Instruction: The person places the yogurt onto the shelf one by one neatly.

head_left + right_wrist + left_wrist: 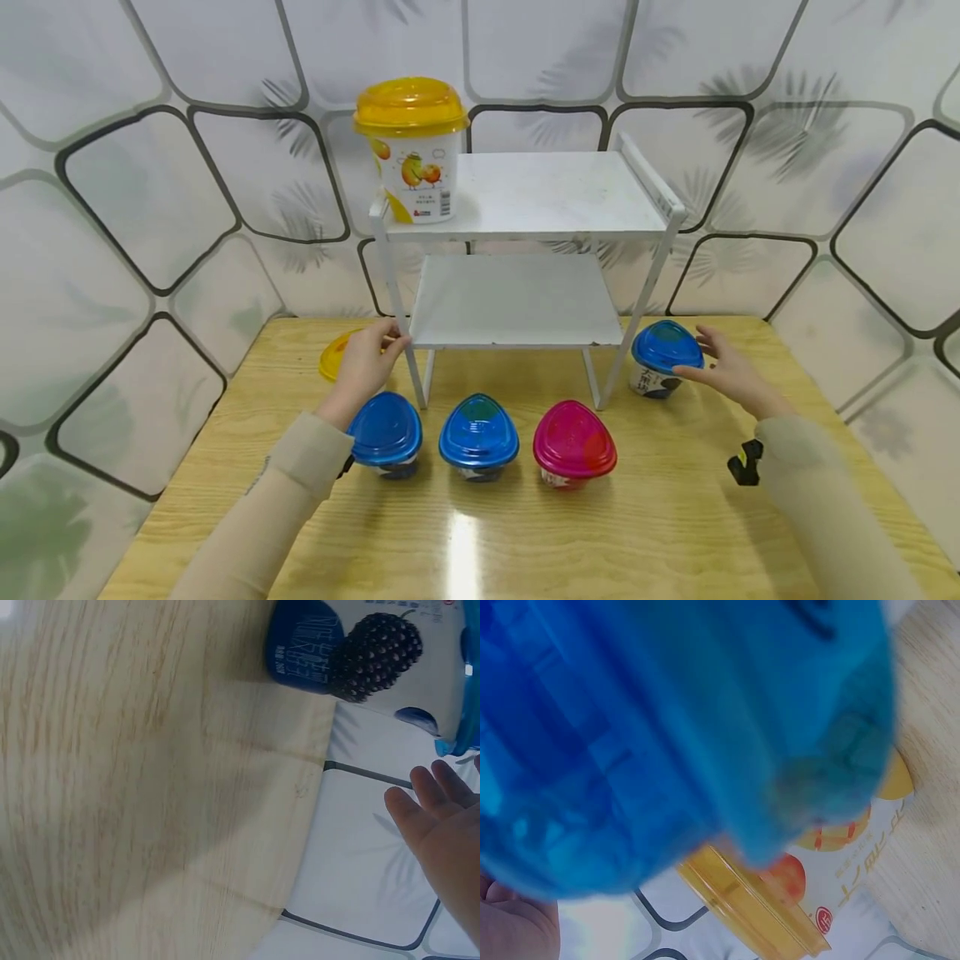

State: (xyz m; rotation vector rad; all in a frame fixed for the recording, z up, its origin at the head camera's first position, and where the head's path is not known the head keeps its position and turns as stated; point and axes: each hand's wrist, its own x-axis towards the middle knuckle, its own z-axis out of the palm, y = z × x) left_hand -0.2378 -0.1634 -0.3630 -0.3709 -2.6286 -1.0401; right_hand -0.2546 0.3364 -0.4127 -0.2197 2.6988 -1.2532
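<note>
My left hand (365,360) is at the left front leg of a white two-tier rack (525,237), thumb and fingers bent about the leg. Only part of this hand (514,922) shows in the left wrist view, where a blurred blue lid (667,735) fills much of the picture. Beside my right hand (723,371) stands a blue-lidded yogurt cup (663,354). Those fingers are spread and loosely bent around its right side. In the right wrist view the cup (397,664) shows a blackberry print, with the fingertips near its lid.
A tall yellow-lidded cup (420,158) stands on the rack's top left. In front are two blue-lidded cups (386,429) (478,433) and a pink-lidded cup (574,442). Another yellow lid (333,357) shows behind my left hand. A patterned wall backs the wooden table (637,533).
</note>
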